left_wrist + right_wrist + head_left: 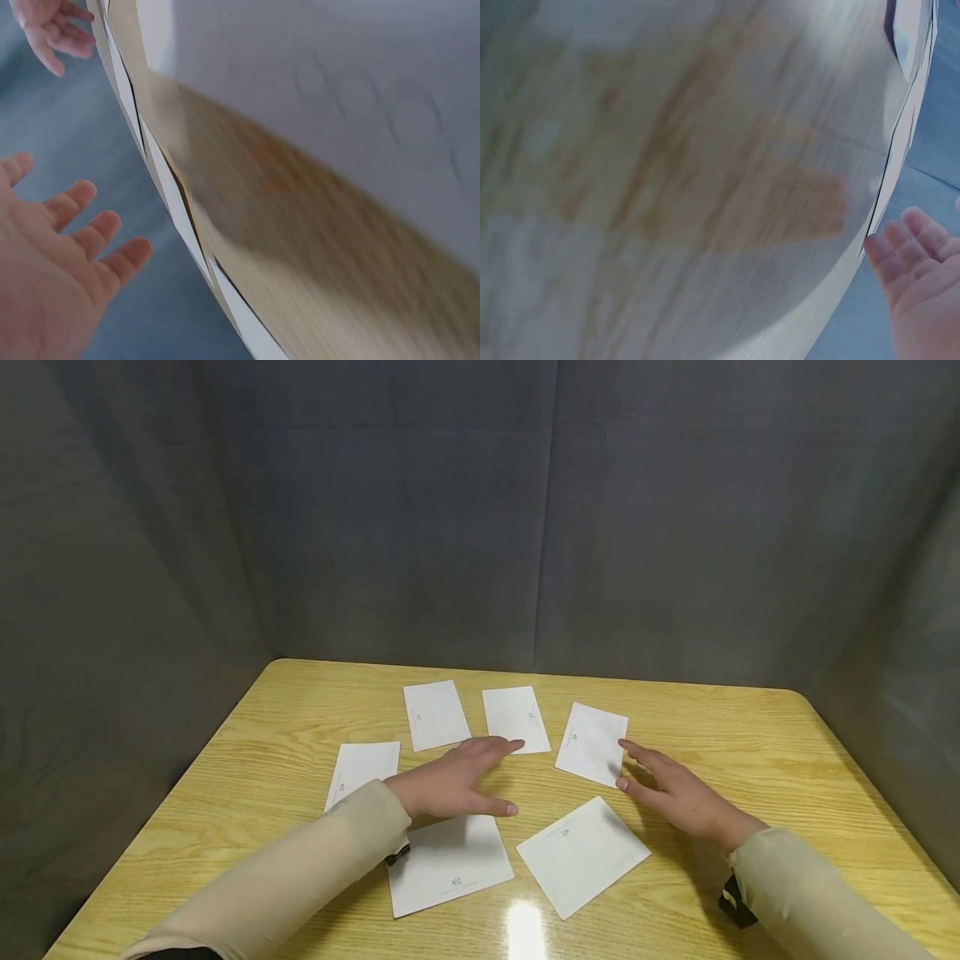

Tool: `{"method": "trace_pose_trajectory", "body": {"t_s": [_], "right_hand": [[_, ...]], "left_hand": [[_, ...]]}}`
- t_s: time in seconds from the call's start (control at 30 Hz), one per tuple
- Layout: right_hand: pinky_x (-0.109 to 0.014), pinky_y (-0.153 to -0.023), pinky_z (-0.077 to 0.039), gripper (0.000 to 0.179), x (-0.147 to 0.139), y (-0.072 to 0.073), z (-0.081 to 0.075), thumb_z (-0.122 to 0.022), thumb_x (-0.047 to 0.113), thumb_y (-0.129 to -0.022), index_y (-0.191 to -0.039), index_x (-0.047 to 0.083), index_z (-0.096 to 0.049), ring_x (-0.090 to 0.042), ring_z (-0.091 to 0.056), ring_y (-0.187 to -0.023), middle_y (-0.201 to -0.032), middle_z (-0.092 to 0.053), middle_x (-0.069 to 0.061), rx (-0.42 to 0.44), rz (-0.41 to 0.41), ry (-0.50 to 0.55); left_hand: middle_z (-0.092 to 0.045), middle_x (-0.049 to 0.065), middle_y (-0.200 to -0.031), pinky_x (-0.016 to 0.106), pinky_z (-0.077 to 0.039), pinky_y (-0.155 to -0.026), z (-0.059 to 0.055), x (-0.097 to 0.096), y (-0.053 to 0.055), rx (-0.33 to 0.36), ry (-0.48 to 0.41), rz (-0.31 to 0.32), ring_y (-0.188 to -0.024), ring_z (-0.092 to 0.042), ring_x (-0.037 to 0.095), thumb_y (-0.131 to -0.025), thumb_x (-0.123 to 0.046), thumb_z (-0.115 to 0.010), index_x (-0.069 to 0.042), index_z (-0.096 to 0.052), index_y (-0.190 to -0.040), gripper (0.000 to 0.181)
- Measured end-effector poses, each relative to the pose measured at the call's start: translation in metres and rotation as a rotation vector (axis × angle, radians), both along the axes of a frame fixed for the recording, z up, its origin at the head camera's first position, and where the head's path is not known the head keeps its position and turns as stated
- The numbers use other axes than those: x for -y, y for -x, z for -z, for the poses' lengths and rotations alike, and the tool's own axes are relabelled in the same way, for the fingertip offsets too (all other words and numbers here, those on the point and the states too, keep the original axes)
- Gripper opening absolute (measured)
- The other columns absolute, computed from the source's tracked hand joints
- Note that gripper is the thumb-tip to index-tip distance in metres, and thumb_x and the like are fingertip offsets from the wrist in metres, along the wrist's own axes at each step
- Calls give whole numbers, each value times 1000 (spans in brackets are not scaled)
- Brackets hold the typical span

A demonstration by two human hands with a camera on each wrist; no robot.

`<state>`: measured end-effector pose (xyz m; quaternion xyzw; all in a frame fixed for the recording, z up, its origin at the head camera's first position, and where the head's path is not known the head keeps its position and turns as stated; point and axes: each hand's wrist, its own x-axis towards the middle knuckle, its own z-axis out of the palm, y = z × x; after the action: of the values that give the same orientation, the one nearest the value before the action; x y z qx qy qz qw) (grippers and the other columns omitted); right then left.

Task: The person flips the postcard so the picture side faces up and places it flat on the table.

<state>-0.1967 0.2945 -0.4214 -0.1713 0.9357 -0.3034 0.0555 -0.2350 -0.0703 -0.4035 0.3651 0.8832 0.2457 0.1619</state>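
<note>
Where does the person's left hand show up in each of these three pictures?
Head view: left hand at centre, flat over the wooden table, fingertips by a white card.
Left wrist view: lower left, fingers spread.
Right wrist view: not in it.
Shared landmark: the wooden table, blurred in both wrist views.

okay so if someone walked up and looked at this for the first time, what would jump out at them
Six white cards spread in a loose ring on the wooden table, the nearest two, the near left card and near right card, looking largest. Above the middle hover two open hands: the left hand reaching toward the far middle card, the right hand at the edge of the far right card.
</note>
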Motion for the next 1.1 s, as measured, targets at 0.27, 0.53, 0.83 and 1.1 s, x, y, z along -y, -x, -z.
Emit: {"method": "trace_pose_trajectory", "body": {"t_s": [0.27, 0.53, 0.83, 1.1], "right_hand": [[-67, -110, -35, 71, 4, -3, 0, -55, 43, -106, -160, 3, -33, -50, -40, -140, -158, -37, -29, -13, -26, 5], [-64, -105, -43, 67, 4, -6, -1, -52, 39, -108, -156, -4, -37, -49, -52, -131, -151, -44, -32, 36, -21, 43], [-54, -94, -53, 55, -1, -19, -4, -60, 27, -105, -143, -12, -50, -38, -64, -114, -126, -66, -22, 74, -22, 55], [-39, -80, -57, 41, -5, -32, -8, -63, 18, -102, -131, -11, -59, -26, -66, -99, -113, -68, -13, 251, 59, 111]], "left_hand": [[-24, 7, -169, 51, -20, -123, 6, -14, -10, 28, -15, 28, -156, -16, 28, -93, -60, -67, -23, -19, -167, 95], [-26, 9, -168, 48, -22, -123, 11, -22, -17, 44, -22, 57, -155, -19, 28, -95, -55, -67, -17, -21, -166, 93], [-24, 9, -169, 49, -22, -123, 11, -32, -26, 131, -32, 58, -155, -18, 28, -97, -53, -65, -16, -20, -166, 90], [-24, 8, -169, 48, -21, -124, 13, -39, -28, 200, -37, 56, -156, -17, 27, -98, -57, -60, -15, -19, -166, 90]]}}
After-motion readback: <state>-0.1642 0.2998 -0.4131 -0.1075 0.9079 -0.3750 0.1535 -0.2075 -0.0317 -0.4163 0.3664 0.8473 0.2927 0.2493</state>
